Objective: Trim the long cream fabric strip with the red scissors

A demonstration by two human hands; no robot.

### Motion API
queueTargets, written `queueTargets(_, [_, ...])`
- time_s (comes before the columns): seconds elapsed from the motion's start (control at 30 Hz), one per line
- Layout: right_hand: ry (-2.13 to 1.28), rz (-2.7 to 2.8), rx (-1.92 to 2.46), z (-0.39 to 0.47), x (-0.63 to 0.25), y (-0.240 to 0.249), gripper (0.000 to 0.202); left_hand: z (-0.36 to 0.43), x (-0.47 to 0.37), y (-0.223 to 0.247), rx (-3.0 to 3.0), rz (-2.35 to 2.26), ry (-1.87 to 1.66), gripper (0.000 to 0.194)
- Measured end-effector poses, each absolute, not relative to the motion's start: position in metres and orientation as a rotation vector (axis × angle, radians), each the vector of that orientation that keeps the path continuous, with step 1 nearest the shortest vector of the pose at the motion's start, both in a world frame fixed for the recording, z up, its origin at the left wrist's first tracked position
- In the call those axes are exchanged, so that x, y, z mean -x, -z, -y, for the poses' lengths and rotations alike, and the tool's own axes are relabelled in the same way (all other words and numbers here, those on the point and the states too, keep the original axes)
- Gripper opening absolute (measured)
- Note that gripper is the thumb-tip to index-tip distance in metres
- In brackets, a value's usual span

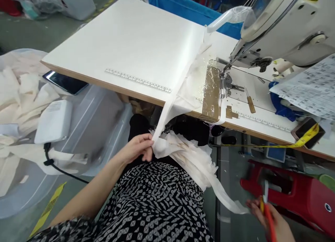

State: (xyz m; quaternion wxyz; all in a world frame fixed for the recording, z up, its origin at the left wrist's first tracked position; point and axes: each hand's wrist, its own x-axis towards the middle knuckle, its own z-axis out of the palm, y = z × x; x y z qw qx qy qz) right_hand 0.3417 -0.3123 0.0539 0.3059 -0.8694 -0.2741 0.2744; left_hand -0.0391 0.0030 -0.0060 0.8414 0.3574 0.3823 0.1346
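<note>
A long white fabric strip [163, 118] runs from the sewing table down to my lap. My left hand [138, 148] is closed, pinching this strip between thumb and fingers just below the table edge. Over my lap lies a bunched pile of cream-white fabric strips [191, 160]. From it a white tail [225, 196] stretches right to my right hand [274, 222], whose fingertips touch its end. That same hand is closed around scissors [269, 217] with red-orange and yellow handles, slightly blurred, the metal blade pointing up.
A sewing machine [285, 29] stands on the white table [125, 36], which has a printed ruler. An awl-like tool [250, 104] and yellow measuring tape [306, 135] lie on the right. Left is a plastic bin [104, 113] with fabric pieces. A red stool [300, 200] stands low right.
</note>
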Motion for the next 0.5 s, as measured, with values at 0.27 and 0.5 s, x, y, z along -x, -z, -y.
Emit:
queueTargets(0.27, [-1.658, 1.327, 1.783, 0.167, -0.242, -0.028, 0.034, 0.021, 0.026, -0.001, -0.79, -0.79, -0.322, 0.041])
queueTargets(0.5, [-1.765, 1.915, 1.539, 0.08, -0.213, -0.028, 0.04, 0.025, 0.035, -0.001, -0.789, -0.835, -0.322, 0.04])
